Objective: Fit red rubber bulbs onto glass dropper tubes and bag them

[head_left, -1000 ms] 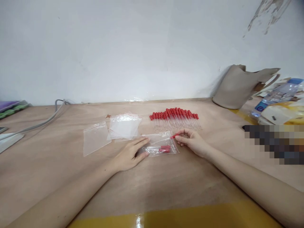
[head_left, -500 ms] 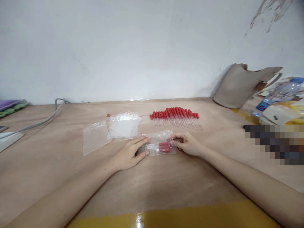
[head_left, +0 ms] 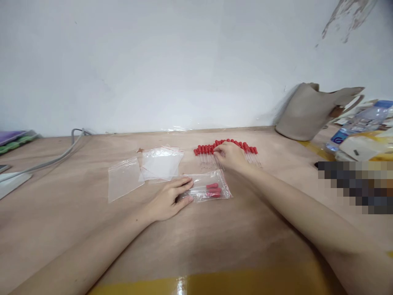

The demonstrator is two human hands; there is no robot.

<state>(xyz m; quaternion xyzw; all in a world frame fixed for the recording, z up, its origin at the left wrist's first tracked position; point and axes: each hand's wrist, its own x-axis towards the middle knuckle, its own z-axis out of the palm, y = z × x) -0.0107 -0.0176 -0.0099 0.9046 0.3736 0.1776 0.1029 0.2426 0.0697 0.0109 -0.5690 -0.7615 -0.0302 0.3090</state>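
Observation:
A clear zip bag (head_left: 201, 181) lies flat on the table with a few droppers inside; their red rubber bulbs (head_left: 213, 190) point to the right. My left hand (head_left: 172, 198) holds the bag's left end, its thumb and fingers resting across the plastic. Behind the bag is a row of glass droppers with red bulbs (head_left: 202, 149), their thin tips toward me. My right hand (head_left: 229, 155) reaches into that row, thumb and fingertips pinched at a red bulb near the middle. Its palm and fingers hide part of the row.
More clear zip bags (head_left: 161, 163) lie stacked at left, with a single zip bag (head_left: 124, 180) beside them. A grey cable (head_left: 58, 157) runs along the far left. At right are a beige bag (head_left: 302, 112), a water bottle (head_left: 365, 123) and a pixelated patch. A wall stands behind.
My right hand has let go of the bag's open right edge and moved up and back to the dropper row. My left hand stays on the bag.

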